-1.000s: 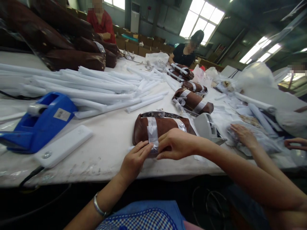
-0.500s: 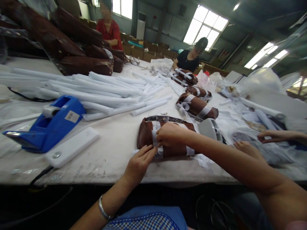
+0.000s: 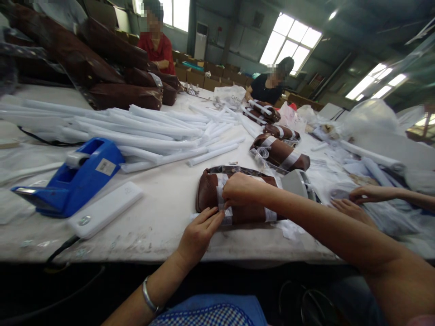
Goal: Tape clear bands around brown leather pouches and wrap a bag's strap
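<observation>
A brown padded bundle (image 3: 208, 192) wrapped in clear plastic lies near the front edge of the white table (image 3: 159, 203), bound with two bands of clear tape (image 3: 222, 181). My left hand (image 3: 199, 233) rests at the bundle's near side, fingers stretched flat against the lower end of the left tape band. My right hand (image 3: 239, 189) lies curled on top of the bundle, pressing on the same band. Neither hand lifts the bundle.
A blue tape dispenser (image 3: 76, 176) and a white flat device (image 3: 105, 215) sit at the left. White rolled tubes (image 3: 152, 131) lie behind, with more taped brown bundles (image 3: 280, 154) and a grey dispenser (image 3: 299, 183). Another person's hands (image 3: 360, 201) work at the right. Two people sit at the far end.
My right hand has slid from the bundle's near edge up onto its top. My left hand stays at the tape's lower end. The neighbour's second hand has come in at the right.
</observation>
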The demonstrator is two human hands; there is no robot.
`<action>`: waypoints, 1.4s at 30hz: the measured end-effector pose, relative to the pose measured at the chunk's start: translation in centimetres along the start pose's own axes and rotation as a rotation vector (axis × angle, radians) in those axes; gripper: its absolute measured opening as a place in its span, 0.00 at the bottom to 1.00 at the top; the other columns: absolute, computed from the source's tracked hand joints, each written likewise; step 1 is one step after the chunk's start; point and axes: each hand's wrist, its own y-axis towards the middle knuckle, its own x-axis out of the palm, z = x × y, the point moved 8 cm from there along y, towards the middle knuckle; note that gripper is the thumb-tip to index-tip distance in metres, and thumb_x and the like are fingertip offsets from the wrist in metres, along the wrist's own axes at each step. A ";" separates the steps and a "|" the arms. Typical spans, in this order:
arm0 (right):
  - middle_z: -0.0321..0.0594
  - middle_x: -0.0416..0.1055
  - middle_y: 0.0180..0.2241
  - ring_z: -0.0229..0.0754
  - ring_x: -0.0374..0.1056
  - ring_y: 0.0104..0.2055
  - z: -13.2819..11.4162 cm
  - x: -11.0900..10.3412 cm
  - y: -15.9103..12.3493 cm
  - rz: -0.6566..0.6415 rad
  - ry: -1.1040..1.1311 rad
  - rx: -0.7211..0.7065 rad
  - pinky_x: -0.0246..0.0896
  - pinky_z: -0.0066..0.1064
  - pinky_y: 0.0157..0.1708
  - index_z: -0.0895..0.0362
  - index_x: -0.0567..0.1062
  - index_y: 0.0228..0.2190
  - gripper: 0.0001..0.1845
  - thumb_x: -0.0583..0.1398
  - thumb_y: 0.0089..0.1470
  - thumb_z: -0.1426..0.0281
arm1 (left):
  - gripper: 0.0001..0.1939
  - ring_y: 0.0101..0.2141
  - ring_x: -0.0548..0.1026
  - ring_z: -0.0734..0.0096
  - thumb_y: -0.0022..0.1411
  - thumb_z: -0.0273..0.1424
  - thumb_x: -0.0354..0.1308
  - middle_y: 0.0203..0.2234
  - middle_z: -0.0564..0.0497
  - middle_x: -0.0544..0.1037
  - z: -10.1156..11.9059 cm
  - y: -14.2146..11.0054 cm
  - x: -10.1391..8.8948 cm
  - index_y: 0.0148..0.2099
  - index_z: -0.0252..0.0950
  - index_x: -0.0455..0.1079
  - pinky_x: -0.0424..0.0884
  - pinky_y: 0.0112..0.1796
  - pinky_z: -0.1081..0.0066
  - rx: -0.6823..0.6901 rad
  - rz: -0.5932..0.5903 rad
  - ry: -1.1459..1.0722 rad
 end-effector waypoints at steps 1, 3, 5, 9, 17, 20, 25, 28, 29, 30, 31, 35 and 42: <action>0.44 0.80 0.29 0.47 0.74 0.32 0.0 0.1 -0.1 0.001 0.003 0.009 0.51 0.30 0.25 0.56 0.83 0.33 0.14 0.64 0.57 0.58 | 0.25 0.55 0.74 0.66 0.66 0.15 0.49 0.52 0.48 0.79 0.0 0.0 0.0 0.63 0.33 0.65 0.70 0.59 0.61 0.000 0.000 -0.004; 0.44 0.80 0.31 0.46 0.74 0.32 0.1 0.5 -0.6 0.019 0.021 0.043 0.49 0.30 0.24 0.56 0.82 0.33 0.16 0.63 0.59 0.57 | 0.25 0.55 0.74 0.66 0.66 0.15 0.49 0.52 0.48 0.79 0.0 0.0 -0.1 0.63 0.34 0.64 0.71 0.59 0.61 0.000 0.001 -0.007; 0.43 0.79 0.32 0.45 0.74 0.32 0.1 1.0 -1.4 0.078 0.046 0.079 0.47 0.30 0.24 0.57 0.80 0.33 0.16 0.61 0.62 0.58 | 0.25 0.55 0.74 0.66 0.67 0.16 0.49 0.52 0.47 0.79 0.1 0.1 -0.2 0.63 0.33 0.64 0.71 0.59 0.61 0.002 0.004 -0.003; 0.41 0.78 0.33 0.42 0.72 0.33 -0.5 2.2 -3.3 0.306 0.060 0.124 0.47 0.32 0.27 0.57 0.77 0.33 0.18 0.56 0.66 0.59 | 0.23 0.55 0.74 0.65 0.67 0.16 0.49 0.52 0.47 0.78 0.2 0.2 -0.3 0.62 0.32 0.66 0.71 0.59 0.61 0.014 -0.001 0.009; 0.38 0.76 0.31 0.40 0.69 0.32 -1.7 3.4 -5.6 0.522 0.049 0.230 0.46 0.35 0.30 0.56 0.77 0.35 0.12 0.56 0.67 0.66 | 0.23 0.56 0.73 0.65 0.67 0.16 0.50 0.53 0.48 0.78 0.4 0.3 -0.2 0.61 0.33 0.67 0.70 0.59 0.62 0.053 -0.019 0.034; 0.39 0.77 0.33 0.41 0.70 0.33 -1.4 3.6 -5.4 0.494 0.077 0.243 0.47 0.35 0.30 0.55 0.78 0.42 0.11 0.56 0.67 0.66 | 0.21 0.56 0.73 0.63 0.67 0.18 0.50 0.55 0.48 0.77 0.6 0.2 -0.1 0.60 0.34 0.68 0.70 0.59 0.60 0.082 -0.038 0.056; 0.43 0.78 0.35 0.43 0.73 0.34 0.1 2.7 -4.4 0.340 0.134 0.247 0.49 0.32 0.28 0.56 0.79 0.38 0.14 0.56 0.66 0.62 | 0.20 0.57 0.73 0.63 0.68 0.18 0.50 0.55 0.48 0.77 0.7 0.2 0.0 0.58 0.33 0.70 0.70 0.59 0.60 0.088 -0.052 0.075; 0.44 0.80 0.35 0.47 0.74 0.35 0.6 1.5 -3.3 0.209 0.166 0.221 0.51 0.31 0.27 0.56 0.80 0.35 0.13 0.60 0.62 0.62 | 0.20 0.56 0.73 0.63 0.68 0.18 0.50 0.55 0.48 0.77 0.7 0.2 0.0 0.58 0.34 0.71 0.69 0.59 0.60 0.083 -0.058 0.083; 0.44 0.80 0.35 0.47 0.75 0.36 0.6 1.1 -2.9 0.173 0.171 0.208 0.52 0.31 0.27 0.55 0.81 0.34 0.11 0.61 0.61 0.62 | 0.19 0.56 0.73 0.63 0.68 0.19 0.50 0.54 0.48 0.77 0.7 0.3 0.0 0.58 0.34 0.71 0.70 0.59 0.61 0.082 -0.057 0.083; 0.44 0.80 0.34 0.48 0.75 0.35 0.6 0.7 -2.4 0.146 0.170 0.192 0.53 0.31 0.27 0.54 0.81 0.34 0.10 0.62 0.60 0.62 | 0.19 0.56 0.73 0.63 0.68 0.19 0.50 0.54 0.48 0.77 0.7 0.3 -0.1 0.58 0.33 0.71 0.70 0.59 0.61 0.078 -0.056 0.082; 0.44 0.80 0.33 0.49 0.75 0.35 0.7 0.4 -1.9 0.130 0.161 0.178 0.54 0.32 0.28 0.54 0.82 0.34 0.10 0.63 0.58 0.62 | 0.19 0.56 0.74 0.63 0.68 0.19 0.51 0.54 0.48 0.77 0.7 0.3 -0.1 0.57 0.33 0.71 0.70 0.58 0.60 0.076 -0.053 0.080; 0.49 0.80 0.31 0.53 0.75 0.35 3.3 -0.4 0.4 0.140 0.098 0.190 0.57 0.34 0.30 0.57 0.82 0.30 0.17 0.68 0.50 0.55 | 0.18 0.55 0.74 0.63 0.68 0.20 0.50 0.53 0.48 0.78 0.7 0.5 -0.2 0.57 0.34 0.71 0.72 0.58 0.59 0.068 -0.059 0.063; 0.48 0.79 0.40 0.51 0.74 0.40 13.4 -0.5 -1.9 0.400 0.213 0.682 0.59 0.33 0.34 0.56 0.81 0.37 0.18 0.58 0.62 0.56 | 0.21 0.56 0.73 0.63 0.66 0.18 0.50 0.53 0.48 0.78 0.6 0.4 -0.1 0.58 0.35 0.70 0.71 0.58 0.58 0.046 -0.043 0.016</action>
